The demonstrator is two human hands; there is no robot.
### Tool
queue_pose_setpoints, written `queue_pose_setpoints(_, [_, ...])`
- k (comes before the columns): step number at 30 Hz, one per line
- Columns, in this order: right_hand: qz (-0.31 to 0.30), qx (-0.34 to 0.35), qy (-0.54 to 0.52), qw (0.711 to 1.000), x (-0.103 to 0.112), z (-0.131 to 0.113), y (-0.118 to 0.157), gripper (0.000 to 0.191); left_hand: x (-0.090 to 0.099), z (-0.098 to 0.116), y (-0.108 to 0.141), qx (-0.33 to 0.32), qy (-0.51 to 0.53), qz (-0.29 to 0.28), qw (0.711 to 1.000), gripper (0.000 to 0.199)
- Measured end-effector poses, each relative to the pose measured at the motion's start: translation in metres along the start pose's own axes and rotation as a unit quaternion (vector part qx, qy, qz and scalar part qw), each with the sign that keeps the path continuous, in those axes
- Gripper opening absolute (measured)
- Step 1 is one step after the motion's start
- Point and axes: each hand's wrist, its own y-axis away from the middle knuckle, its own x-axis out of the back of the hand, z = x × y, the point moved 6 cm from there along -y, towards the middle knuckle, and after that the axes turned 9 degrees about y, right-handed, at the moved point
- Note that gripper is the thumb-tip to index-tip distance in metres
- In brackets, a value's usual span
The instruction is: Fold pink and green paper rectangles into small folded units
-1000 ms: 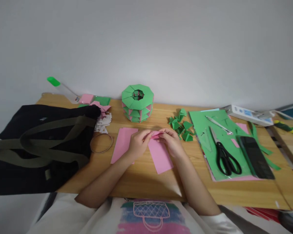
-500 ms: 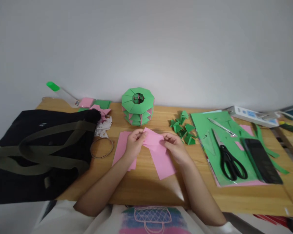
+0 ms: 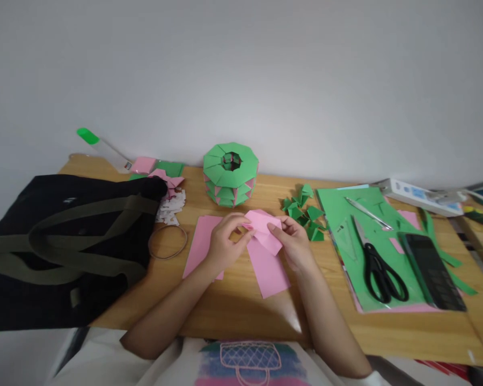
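A partly folded pink paper (image 3: 265, 224) is held in the air between my two hands. My left hand (image 3: 229, 238) pinches its left edge between thumb and fingertips. On the other side my right hand (image 3: 292, 236) grips it, thumb on top and fingers behind. Beneath it a pink paper strip (image 3: 269, 273) lies on the table, its upper part hidden. Another pile of pink paper strips (image 3: 201, 241) lies under and left of my left hand. Behind my hands stands a round green and pink folded-paper model (image 3: 231, 171) with a hole in its top.
Small green folded pieces (image 3: 306, 212) lie right of my right hand. Farther right, black-handled scissors (image 3: 380, 268), a pen (image 3: 368, 212) and a phone (image 3: 432, 268) rest on green paper sheets (image 3: 346, 273). A black bag (image 3: 76, 257) covers the left side, beside a thin ring (image 3: 168, 257).
The held pink paper has shifted slightly right and turned, its right corner now tilting downward. My left fingers have moved to pinch its left edge, and my right thumb lies farther over it.
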Motion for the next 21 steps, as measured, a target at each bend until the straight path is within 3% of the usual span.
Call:
queue_pose_setpoints(4, [0.001,0.011,0.009,1.0,0.002,-0.004,0.0,0.033,0.0,0.0,-0.001,-0.014,-0.013,-0.02,1.0,0.013])
queue_pose_setpoints(10, [-0.035,0.006,0.04,0.999,0.004,-0.002,-0.001,0.032,0.004,0.002,-0.004,0.002,0.007,0.006,1.0,0.007])
queue_pose_setpoints(18, [-0.156,-0.029,0.147,0.976,-0.008,0.002,0.007,0.033,0.021,-0.009,-0.003,0.08,0.115,0.165,0.976,0.016])
queue_pose_setpoints(21, [-0.197,-0.04,0.188,0.961,-0.011,0.004,0.012,0.04,0.024,-0.015,-0.003,0.115,0.146,0.185,0.965,0.024])
